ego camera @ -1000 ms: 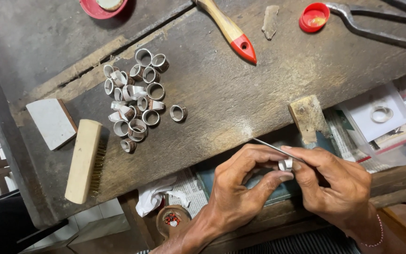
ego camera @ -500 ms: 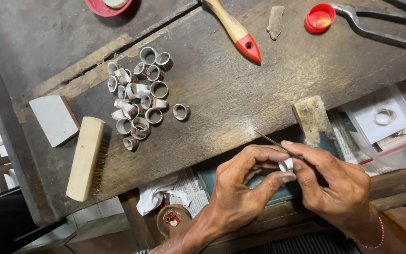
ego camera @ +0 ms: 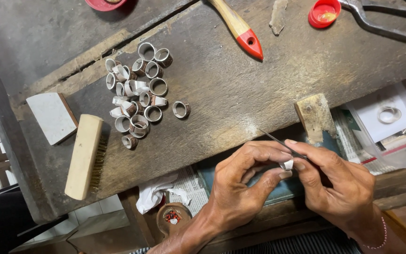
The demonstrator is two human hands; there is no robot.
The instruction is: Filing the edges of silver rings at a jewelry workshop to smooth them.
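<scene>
Far left: white-topped block (ego camera: 51,116) lying flat on the table (ego camera: 240,99), near its left edge.
Beside it: pale wooden brush (ego camera: 84,156) with wire bristles facing right, just right of the block.
Centre left: heap of small metal rings (ego camera: 136,94), some on edge, some flat, clustered close; one single ring (ego camera: 181,109) apart, just right of the heap.
Lower centre: crumpled white cloth (ego camera: 152,194) below the table edge.
Top centre: red-tipped wooden handle (ego camera: 238,29) lying diagonally.
Left hand (ego camera: 240,188): fingers curled narrow, thumb and forefinger pinching a small white ring (ego camera: 286,164) against the right hand.
Thin metal file (ego camera: 278,140): slanting up-left from the ring, held in the right hand.
Right hand (ego camera: 339,186): fingers closed narrow around the file, forefinger tip touching the ring.
Above the hands: worn wooden peg (ego camera: 315,117) jutting from the table edge.
Top right: red cap (ego camera: 324,12), dark pliers (ego camera: 386,26) beside it.
Far right: white card (ego camera: 385,113) with a silver ring (ego camera: 389,114) on it.
</scene>
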